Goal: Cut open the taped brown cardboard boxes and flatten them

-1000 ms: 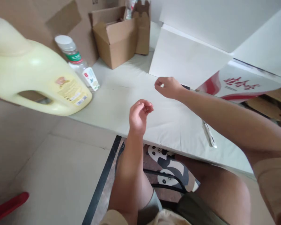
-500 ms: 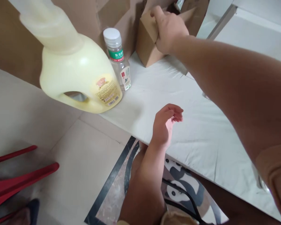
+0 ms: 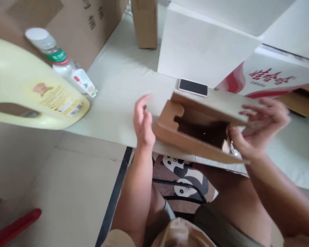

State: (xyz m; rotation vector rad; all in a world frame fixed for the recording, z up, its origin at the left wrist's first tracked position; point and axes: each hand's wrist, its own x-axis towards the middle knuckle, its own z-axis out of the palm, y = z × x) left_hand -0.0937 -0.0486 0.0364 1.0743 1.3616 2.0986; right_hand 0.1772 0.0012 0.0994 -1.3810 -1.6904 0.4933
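An open-topped cardboard box [image 3: 195,145] stands at the near edge of the table in front of me, its long side towards me and its inside dark. My left hand [image 3: 144,123] is open beside the box's left end, fingers up and apart; I cannot tell whether it touches. At the box's right end is my right hand [image 3: 265,127], slightly blurred, with its thumb at the end flap and its other fingers spread. Something shiny and silvery [image 3: 235,150] shows by that thumb; its kind is unclear.
A phone [image 3: 193,87] lies behind the box, before white cartons [image 3: 190,48]. To the left stand a pale yellow jug [image 3: 38,85] and a clear bottle [image 3: 69,70]. Another narrow cardboard box [image 3: 145,25] is at the back. A red stool leg [image 3: 18,226] is on the floor.
The cardboard box has come from the back of the table to the near edge with my right hand. My left hand has moved to its left end, and the view has swung right.
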